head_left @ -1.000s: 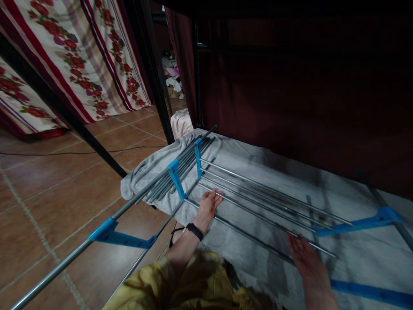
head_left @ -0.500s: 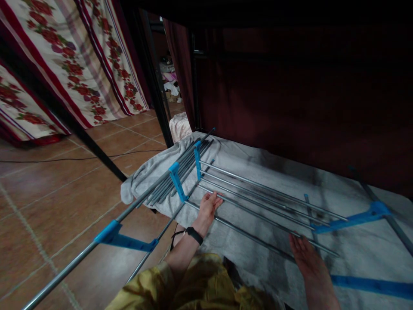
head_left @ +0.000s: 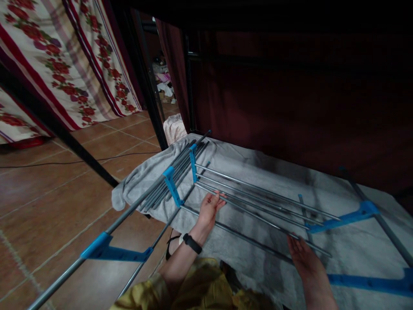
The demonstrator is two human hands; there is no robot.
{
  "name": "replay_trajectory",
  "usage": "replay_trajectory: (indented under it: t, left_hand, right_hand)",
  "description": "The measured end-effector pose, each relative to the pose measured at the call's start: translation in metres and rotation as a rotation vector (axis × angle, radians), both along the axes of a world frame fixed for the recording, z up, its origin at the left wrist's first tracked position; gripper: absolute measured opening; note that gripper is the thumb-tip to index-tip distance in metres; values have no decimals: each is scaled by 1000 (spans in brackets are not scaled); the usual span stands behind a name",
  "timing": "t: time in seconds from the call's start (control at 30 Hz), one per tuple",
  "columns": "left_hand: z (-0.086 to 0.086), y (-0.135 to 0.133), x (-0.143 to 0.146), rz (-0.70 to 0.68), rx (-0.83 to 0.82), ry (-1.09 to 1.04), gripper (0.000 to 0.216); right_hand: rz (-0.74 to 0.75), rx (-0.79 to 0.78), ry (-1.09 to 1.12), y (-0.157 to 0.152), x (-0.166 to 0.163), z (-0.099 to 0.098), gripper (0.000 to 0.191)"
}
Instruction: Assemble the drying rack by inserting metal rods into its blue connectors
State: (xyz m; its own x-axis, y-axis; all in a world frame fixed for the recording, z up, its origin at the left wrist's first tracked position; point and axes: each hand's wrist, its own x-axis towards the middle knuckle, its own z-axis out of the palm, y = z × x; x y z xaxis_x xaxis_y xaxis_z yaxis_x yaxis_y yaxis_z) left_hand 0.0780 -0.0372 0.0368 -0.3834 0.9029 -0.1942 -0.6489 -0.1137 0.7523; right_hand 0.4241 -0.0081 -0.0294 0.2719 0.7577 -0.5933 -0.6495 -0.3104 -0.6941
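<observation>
A thin metal rod [head_left: 254, 215] runs slantwise between both my hands. My left hand [head_left: 209, 211], with a black band on its wrist, pinches the rod near its left end, which meets a blue plastic bracket [head_left: 193, 165]. Further right, my right hand [head_left: 305, 256] has its fingers curled against the rod from below, short of its free right end. Several similar rods lie behind it, running from that bracket to another blue bracket [head_left: 343, 218] on the right. A thicker grey tube [head_left: 238, 232] crosses nearer to me, under my left forearm's side of the frame.
Loose grey tubes [head_left: 180, 170] lie bundled on the grey blanket [head_left: 251, 157] at the left. A long pole [head_left: 61, 280] with a blue bracket [head_left: 103, 249] extends over the tiled floor [head_left: 58, 193]. Black bed posts [head_left: 151, 86] and a floral curtain [head_left: 64, 64] stand beyond.
My view has swung slightly right, so the frame and blanket appear further left. Both hands remain at the same rod, with little visible movement along it.
</observation>
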Motion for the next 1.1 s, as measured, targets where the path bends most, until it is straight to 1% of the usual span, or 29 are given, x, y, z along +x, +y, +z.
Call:
replay_trajectory:
  t: [0.23, 0.33, 0.43, 0.53, 0.6, 0.77, 0.87, 0.93, 1.0, 1.1]
  left_hand:
    - [27, -3, 18, -40, 70, 65, 31]
    - [39, -3, 28, -68, 107, 108, 30]
    - [47, -1, 39, -89, 140, 149, 32]
    - [51, 1, 48, -130, 164, 198, 32]
    - [51, 3, 55, -151, 173, 234, 32]
    - [45, 2, 73, -179, 190, 312, 31]
    - [41, 1, 81, -201, 214, 368, 31]
    - [42, 1, 83, -187, 240, 440, 32]
    - [46, 2, 81, -166, 275, 529, 32]
    - [60, 6, 70, -135, 329, 641, 33]
  right_hand:
    - [44, 44, 29, 0, -9, 6, 25]
    - [49, 41, 70, -2, -22, 11, 27]
    - [107, 37, 138, -4, -39, 19, 26]
    - [161, 46, 217, -5, -57, 29, 27]
    - [169, 38, 262, -7, -69, 35, 25]
    - [209, 59, 338, -11, -95, 47, 19]
    - [258, 78, 354, -13, -106, 51, 18]
    - [305, 84, 380, -15, -110, 54, 16]
    - [366, 78, 409, -19, -112, 57, 13]
    - [467, 62, 400, -25, -110, 61, 13]
